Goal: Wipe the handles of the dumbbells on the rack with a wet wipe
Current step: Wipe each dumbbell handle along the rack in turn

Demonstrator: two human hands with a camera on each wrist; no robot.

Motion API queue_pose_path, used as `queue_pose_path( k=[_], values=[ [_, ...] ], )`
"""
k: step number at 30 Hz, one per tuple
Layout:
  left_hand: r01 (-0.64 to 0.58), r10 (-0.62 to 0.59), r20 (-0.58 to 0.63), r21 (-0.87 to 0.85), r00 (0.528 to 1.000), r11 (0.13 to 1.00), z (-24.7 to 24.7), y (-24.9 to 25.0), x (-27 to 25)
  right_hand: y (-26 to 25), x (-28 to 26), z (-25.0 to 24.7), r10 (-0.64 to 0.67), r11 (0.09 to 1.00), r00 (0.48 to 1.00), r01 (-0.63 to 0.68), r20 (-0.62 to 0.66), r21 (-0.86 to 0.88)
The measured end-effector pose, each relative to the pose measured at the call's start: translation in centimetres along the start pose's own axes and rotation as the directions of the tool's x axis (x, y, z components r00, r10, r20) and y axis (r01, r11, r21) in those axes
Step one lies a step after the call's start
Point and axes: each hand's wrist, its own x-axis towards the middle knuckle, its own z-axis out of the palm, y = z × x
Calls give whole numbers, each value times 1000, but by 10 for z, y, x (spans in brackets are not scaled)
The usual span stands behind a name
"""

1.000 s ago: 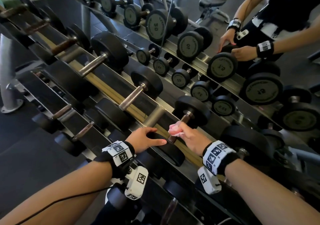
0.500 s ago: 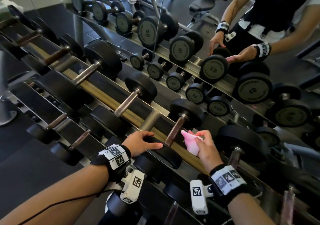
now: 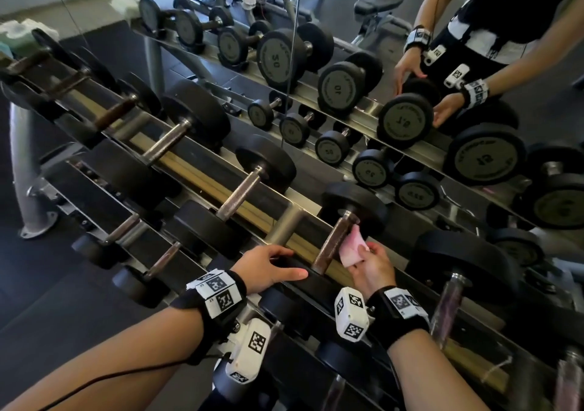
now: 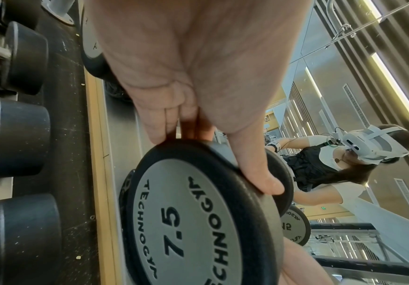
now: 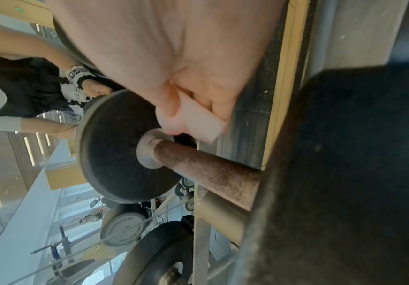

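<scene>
A dumbbell with a rusty brown handle (image 3: pixel 331 244) (image 5: pixel 206 171) lies across the top tier of the rack (image 3: pixel 278 217). My left hand (image 3: pixel 278 265) (image 4: pixel 210 150) grips the rim of its near black head (image 4: pixel 186 221), marked 7.5, thumb on one side and fingers on the other. My right hand (image 3: pixel 363 255) (image 5: pixel 193 108) pinches a folded pink wet wipe (image 3: pixel 352 249) (image 5: pixel 196 121). It holds the wipe against the right side of the handle, close to the far head (image 3: pixel 354 208) (image 5: pixel 116 146).
More dumbbells lie on the top tier, one to the left (image 3: pixel 249 186) and one to the right (image 3: pixel 452 300). Smaller ones sit on the lower tier (image 3: pixel 158 262). A mirror behind the rack reflects the weights and the person (image 3: pixel 474 15). A grey rack leg (image 3: pixel 22 173) stands at the left.
My right hand came off the handle, swung out to its right with the wipe, and now holds the wipe at the handle's far end. The left hand stayed on the near head.
</scene>
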Motion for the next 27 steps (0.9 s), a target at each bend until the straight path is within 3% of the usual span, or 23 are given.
queue_pose_path(
  k=[7,12,15,18,22,27],
  values=[
    [9,-9,9,-26,1000,1000,0,2,-2,13,1,4,-125,969,989,139,77,-202],
    [19,-19,9,-21,1000,1000,-1,2,-2,26,-18,-7,-134,911,983,171,124,-375],
    [26,-26,16,-7,1000,1000,-2,4,-3,30,-35,-15,-99,874,969,194,228,-446],
    [35,-34,27,-10,999,999,-2,6,-2,24,-39,-16,-89,864,970,189,228,-467],
    [35,-34,34,-18,999,999,-2,5,-3,14,-24,-19,-168,900,985,136,-43,-413],
    [26,-25,25,-36,999,999,0,3,-4,14,-7,-1,-35,965,994,61,104,-257]
  ],
)
